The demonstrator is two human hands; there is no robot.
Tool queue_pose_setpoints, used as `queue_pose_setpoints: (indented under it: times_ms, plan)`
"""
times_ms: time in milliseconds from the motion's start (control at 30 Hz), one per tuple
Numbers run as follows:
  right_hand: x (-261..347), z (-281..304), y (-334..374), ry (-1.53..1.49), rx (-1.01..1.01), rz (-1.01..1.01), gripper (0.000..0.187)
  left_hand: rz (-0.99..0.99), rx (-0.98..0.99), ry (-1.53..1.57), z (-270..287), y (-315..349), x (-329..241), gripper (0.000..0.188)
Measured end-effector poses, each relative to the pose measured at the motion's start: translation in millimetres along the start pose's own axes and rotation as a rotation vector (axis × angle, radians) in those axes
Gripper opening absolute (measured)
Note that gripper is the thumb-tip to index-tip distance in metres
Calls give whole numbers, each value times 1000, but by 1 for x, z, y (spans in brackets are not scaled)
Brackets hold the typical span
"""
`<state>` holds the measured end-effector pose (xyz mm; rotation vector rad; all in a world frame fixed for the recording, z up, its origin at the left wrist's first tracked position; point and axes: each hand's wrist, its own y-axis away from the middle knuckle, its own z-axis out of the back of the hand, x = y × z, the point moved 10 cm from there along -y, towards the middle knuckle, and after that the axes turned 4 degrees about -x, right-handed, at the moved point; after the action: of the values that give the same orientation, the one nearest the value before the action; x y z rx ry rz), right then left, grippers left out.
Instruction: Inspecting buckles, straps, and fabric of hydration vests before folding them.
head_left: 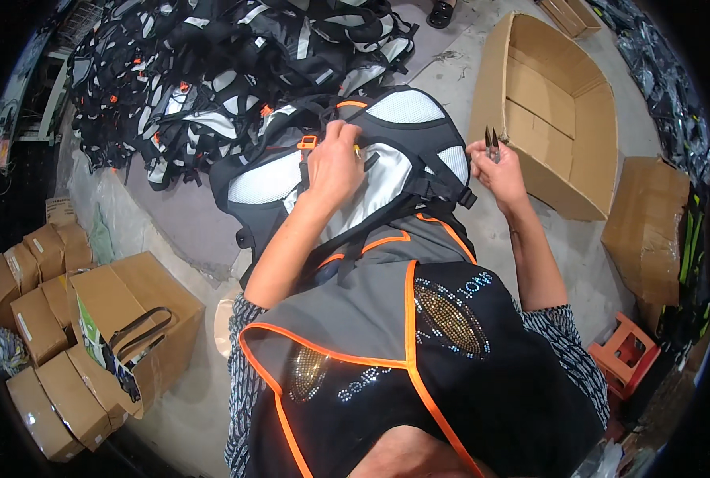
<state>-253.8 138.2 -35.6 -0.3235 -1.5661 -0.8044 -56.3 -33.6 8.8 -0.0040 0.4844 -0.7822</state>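
A black, white and grey backpack (371, 195) with mesh padding lies across my lap. My left hand (336, 166) rests on it with the fingers bent and closed on its straps, beside an orange buckle (307, 143). Exactly what the fingertips pinch is partly hidden. At the backpack's right edge, my right hand (500, 171) is closed around small thread snips (492, 143), their dark pointed blades facing up and away from me. A grey apron with orange trim (355, 299) covers my front.
A large pile of similar backpacks (235, 72) spreads over the far left floor. An open cardboard box (542, 119) stands close to my right hand. Several brown cartons (44, 319) are stacked at left. An orange stool (624, 354) stands at lower right.
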Motion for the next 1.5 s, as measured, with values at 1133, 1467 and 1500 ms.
queue_pose_setpoints:
  times_ms: [1133,1467,1500]
  plan:
    - [36,-57,54,931,33,587,48,87,-145,-158,94,148,46,52]
    - [-7,3,12,757,-75,297,41,351,-415,-433,163,196,144,37]
    - [-8,2,10,757,-63,301,41,361,-416,-439,162,200,145,37]
